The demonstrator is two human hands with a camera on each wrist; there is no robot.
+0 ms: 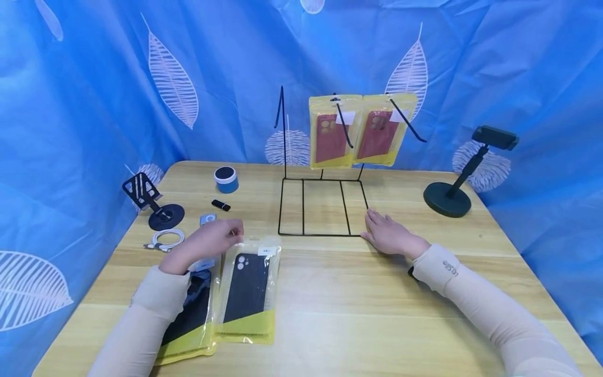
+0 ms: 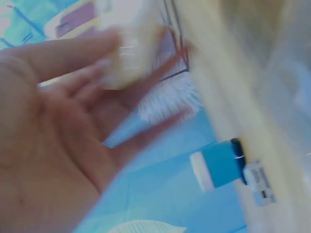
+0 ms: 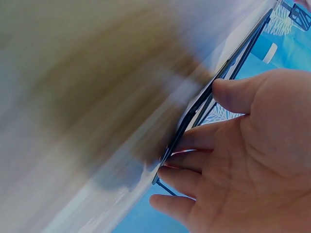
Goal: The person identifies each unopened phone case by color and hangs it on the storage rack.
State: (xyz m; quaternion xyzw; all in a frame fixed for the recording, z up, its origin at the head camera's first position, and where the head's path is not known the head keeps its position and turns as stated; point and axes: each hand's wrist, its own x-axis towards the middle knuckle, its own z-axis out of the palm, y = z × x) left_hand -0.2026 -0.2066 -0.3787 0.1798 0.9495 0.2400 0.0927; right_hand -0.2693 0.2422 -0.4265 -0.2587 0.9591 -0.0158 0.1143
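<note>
We find a glossy clear pouch with a yellow lower band (image 1: 249, 293) lying flat on the table (image 1: 339, 303), a matt black phone case inside. The left hand (image 1: 212, 238) arches over its top edge; blur hides whether the fingers pinch the film, so we cannot tell. A similar pouch (image 1: 195, 324) lies at its left, partly under the forearm. We note the right hand (image 1: 388, 233) spread fairly wide, touching the thin black wire rack (image 1: 322, 180) at its near corner. Two yellow-edged pouches (image 1: 332, 139) (image 1: 380, 136) with reddish cases hang from its prongs, before creased blue leaf-print cloth (image 1: 226, 63).
</note>
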